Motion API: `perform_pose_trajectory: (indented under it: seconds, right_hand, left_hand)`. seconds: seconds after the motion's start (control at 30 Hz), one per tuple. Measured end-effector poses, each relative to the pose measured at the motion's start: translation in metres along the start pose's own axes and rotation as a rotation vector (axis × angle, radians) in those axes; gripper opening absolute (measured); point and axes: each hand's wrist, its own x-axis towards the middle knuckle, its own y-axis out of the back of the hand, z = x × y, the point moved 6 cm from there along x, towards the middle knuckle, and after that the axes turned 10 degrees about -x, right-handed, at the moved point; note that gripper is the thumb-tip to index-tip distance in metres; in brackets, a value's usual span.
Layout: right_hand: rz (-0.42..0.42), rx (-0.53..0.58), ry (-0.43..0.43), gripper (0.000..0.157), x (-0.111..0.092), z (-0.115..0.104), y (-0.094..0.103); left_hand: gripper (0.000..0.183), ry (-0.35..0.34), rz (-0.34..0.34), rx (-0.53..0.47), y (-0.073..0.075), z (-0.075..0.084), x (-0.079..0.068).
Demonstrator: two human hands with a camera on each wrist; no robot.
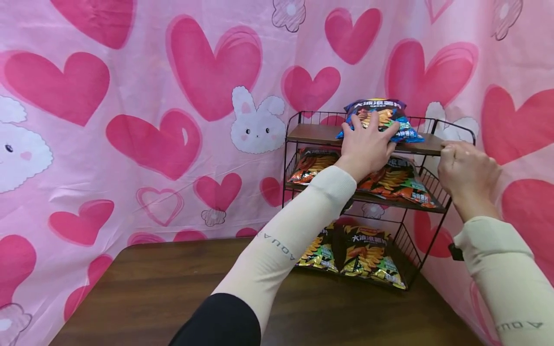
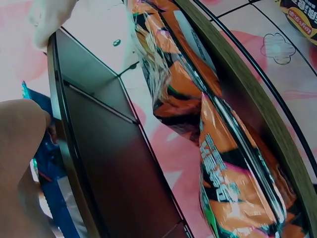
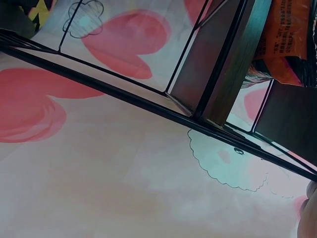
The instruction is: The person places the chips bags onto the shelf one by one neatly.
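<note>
On the right side stands a three-tier black wire rack with brown shelf boards (image 1: 313,132). A blue bag of chips (image 1: 368,104) sits on its top shelf. My left hand (image 1: 368,144) lies on the front of that bag with its fingers spread over it. In the left wrist view the blue bag (image 2: 59,198) shows at the shelf's edge, partly behind the hand. My right hand (image 1: 469,168) grips the rack at the front right corner of the top shelf, fingers curled. Only a bit of that hand (image 3: 307,213) shows in the right wrist view.
Orange bags of chips (image 1: 398,180) lie on the middle shelf, partly hidden by my left arm. Yellow-and-black bags (image 1: 368,250) lean on the bottom tier. The rack stands on a dark wooden table (image 1: 173,288). A pink heart-patterned curtain (image 1: 143,72) hangs close behind and to the right.
</note>
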Motion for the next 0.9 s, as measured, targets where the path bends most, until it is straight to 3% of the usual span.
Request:
perform_pose_trajectory:
  seconds: [0.23,0.4,0.5,0.67,0.77,0.9]
  right_hand:
    - [0.008,0.017,-0.004,0.049,-0.005,-0.001,-0.004]
    - [-0.018,0.012,0.016,0.051,-0.004,-0.004,-0.007]
    - [-0.034,0.003,0.019,0.050,-0.003,-0.003,-0.007]
    - [-0.028,0.001,0.024,0.049,-0.002,-0.002,-0.006]
    - [-0.025,0.002,0.022,0.049,0.000,0.000,-0.005]
    - [-0.040,-0.013,0.007,0.050,0.004,0.004,-0.003]
  left_hand:
    - [0.053,0.047,-0.017,0.024,-0.003,0.002,0.000]
    - [0.057,0.034,-0.026,0.004,-0.005,-0.004,0.002]
    - [0.064,0.009,0.006,-0.024,-0.003,-0.010,0.002]
    - [0.069,-0.095,0.174,-0.058,0.013,-0.024,-0.014]
    - [0.054,-0.192,0.320,-0.104,0.027,-0.036,-0.036]
    - [0.030,-0.319,0.481,-0.253,0.040,-0.061,-0.068]
